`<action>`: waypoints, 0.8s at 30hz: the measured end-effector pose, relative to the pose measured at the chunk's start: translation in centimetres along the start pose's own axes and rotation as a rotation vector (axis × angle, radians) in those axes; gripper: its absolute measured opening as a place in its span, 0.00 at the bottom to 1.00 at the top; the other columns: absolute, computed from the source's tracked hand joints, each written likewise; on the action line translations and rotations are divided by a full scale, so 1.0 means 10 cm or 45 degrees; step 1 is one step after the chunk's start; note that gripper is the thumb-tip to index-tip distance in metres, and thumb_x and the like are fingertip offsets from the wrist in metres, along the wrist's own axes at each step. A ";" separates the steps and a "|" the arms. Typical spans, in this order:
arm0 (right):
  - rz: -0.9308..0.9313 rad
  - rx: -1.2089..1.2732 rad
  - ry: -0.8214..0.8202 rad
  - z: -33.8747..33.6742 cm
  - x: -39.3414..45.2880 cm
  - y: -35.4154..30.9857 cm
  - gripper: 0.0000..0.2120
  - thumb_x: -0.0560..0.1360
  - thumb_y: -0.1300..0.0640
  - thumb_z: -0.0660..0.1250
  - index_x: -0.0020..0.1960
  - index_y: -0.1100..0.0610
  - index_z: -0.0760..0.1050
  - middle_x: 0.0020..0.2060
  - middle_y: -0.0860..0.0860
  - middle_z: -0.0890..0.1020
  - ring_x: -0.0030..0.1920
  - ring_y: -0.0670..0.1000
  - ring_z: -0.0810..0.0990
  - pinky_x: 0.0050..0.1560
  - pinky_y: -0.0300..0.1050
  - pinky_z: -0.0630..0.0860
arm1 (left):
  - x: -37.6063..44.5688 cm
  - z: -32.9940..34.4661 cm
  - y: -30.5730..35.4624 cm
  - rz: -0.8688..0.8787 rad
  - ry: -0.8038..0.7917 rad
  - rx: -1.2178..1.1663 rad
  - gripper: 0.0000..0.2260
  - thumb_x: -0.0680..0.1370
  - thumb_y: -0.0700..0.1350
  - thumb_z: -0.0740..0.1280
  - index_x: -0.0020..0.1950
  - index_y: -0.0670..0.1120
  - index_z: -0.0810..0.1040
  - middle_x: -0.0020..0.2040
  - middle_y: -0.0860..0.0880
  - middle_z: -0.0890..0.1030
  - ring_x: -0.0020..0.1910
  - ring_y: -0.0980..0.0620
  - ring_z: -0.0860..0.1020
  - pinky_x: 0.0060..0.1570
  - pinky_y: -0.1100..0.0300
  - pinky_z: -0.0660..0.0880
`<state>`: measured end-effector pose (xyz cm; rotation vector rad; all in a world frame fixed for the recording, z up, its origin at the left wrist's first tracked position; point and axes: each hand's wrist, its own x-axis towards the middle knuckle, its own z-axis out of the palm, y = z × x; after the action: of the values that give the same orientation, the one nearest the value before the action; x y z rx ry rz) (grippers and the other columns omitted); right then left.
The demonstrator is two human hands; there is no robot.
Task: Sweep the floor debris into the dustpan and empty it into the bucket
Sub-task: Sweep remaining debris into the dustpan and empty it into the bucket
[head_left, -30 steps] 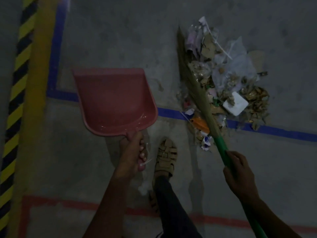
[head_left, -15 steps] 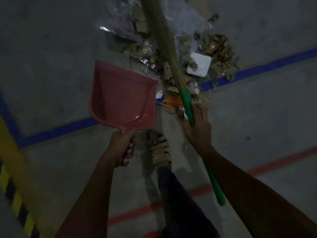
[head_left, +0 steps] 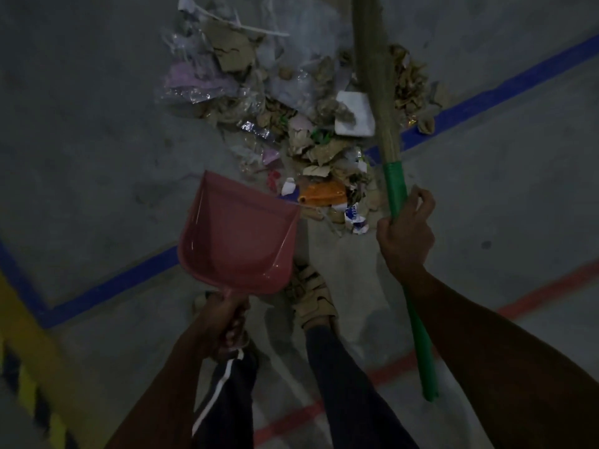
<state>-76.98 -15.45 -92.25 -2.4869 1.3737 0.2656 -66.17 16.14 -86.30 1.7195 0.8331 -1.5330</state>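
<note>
A pile of debris (head_left: 291,102) lies on the grey floor: paper scraps, clear plastic, dry leaves, a white foam block (head_left: 355,115) and an orange piece (head_left: 322,192). My left hand (head_left: 223,325) grips the handle of a red dustpan (head_left: 240,241), whose mouth points up-right toward the near edge of the pile. My right hand (head_left: 405,234) holds the green handle of a straw broom (head_left: 376,76); its bristles lie over the right side of the pile. No bucket is in view.
My sandalled foot (head_left: 311,296) stands between dustpan and broom. A blue floor line (head_left: 486,98) runs under the pile, a red line (head_left: 534,296) lies nearer, and yellow-black hazard striping (head_left: 29,384) is at lower left.
The dustpan has moved closer to the pile's near edge. The broom has shifted from the pile's left side across to its right side, and my right hand slid up near the bristles.
</note>
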 end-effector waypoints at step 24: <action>0.046 0.125 0.132 0.91 0.00 0.53 0.35 0.74 0.59 0.66 0.77 0.57 0.57 0.76 0.52 0.62 0.56 0.60 0.78 0.45 0.51 0.75 | 1.32 -0.20 0.36 -0.053 -0.086 0.582 0.19 0.75 0.42 0.63 0.24 0.49 0.68 0.24 0.48 0.63 0.19 0.53 0.59 0.25 0.65 0.56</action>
<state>-81.68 -15.11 -101.67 -2.4271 1.4370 0.0754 -60.73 16.10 -99.01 1.9597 0.5095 -1.9074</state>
